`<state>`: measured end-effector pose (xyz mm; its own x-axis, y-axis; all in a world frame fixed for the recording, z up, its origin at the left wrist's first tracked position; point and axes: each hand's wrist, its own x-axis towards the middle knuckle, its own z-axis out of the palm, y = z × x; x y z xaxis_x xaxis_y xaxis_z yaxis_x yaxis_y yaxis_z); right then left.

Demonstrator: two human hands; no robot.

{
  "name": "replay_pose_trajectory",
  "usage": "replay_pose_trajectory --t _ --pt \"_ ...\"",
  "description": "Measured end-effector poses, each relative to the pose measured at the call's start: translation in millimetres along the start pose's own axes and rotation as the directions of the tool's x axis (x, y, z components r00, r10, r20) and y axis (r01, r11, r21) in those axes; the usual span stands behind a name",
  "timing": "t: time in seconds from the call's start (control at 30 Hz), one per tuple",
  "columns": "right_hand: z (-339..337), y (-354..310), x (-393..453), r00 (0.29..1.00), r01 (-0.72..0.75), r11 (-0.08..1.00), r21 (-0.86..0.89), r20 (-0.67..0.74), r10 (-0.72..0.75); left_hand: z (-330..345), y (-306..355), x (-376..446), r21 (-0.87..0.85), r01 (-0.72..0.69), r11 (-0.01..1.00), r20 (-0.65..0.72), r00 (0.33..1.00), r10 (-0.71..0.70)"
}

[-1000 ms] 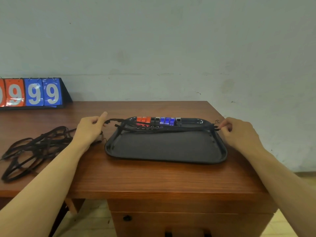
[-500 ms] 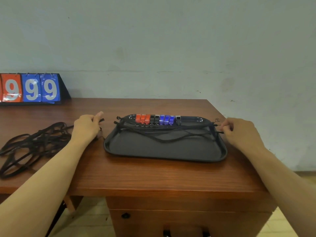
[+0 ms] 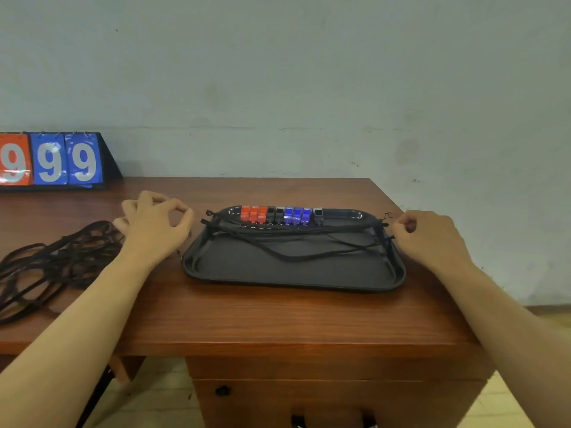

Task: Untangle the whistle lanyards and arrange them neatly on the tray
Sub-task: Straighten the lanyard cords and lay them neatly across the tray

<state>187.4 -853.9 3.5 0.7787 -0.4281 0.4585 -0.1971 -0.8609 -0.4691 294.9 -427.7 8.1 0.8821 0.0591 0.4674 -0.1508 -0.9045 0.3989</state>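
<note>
Wood desk (image 3: 278, 316) stands by a pale wall (image 3: 309, 72). On it, the black tray (image 3: 293, 273) holds whistles (image 3: 279, 215) along its far edge, cords (image 3: 293, 257) drooping across. Right hand (image 3: 429, 239) pinches cord ends at the tray's right rim; left hand (image 3: 154, 227), left of the tray, curls thumb to finger, holding nothing I can see.

Whistles (image 3: 279, 215) line the tray's (image 3: 290, 281) far edge; tangled lanyards (image 3: 52, 264) lie left.

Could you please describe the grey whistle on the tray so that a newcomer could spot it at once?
On the wooden desk lies a black tray. Along its far edge stands a row of whistles. The grey whistle is last at the right end, beside the blue ones, the only pale grey one.
</note>
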Motion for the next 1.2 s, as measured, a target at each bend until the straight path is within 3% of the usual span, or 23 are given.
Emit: replay_pose_trajectory --t 0.23,0.4,0.63,0.73,0.97,1.2 --pt "1.9 0.1 1.5 1.000 0.020 1.000 0.001 -0.011 -0.020 0.9 9.9 -5.3 -0.047 -0.191 0.980 0.152 0.969 0.196" --pt "4.4 0.6 3.5 1.000 0.024 1.000 0.011 -0.011 -0.024 -0.2 11.7 -3.8 -0.060 -0.194 0.979 0.282 0.938 0.203" --pt "4.8 2.5 5.9 1.000 0.025 0.999 0.032 -0.017 -0.025 -0.8 15.7 -1.0 -0.043 -0.188 0.981 0.312 0.931 0.192" --pt "4.3 4.2 7.6 0.999 0.015 0.999 0.043 -0.034 -0.014 0.9 15.9 1.3 -0.028 -0.171 0.985 0.265 0.949 0.172" --pt "9.2 10.4 11.0 0.998 0.032 0.998 0.060 -0.064 -0.028 5.5 7.4 11.1 -0.112 -0.056 0.992 -0.019 0.998 0.054" --pt "9.5 15.7 12.0 0.997 -0.028 0.999 0.041 -0.070 0.031 16.1 -2.0 17.5 -0.080 -0.053 0.995 0.032 0.998 0.056"
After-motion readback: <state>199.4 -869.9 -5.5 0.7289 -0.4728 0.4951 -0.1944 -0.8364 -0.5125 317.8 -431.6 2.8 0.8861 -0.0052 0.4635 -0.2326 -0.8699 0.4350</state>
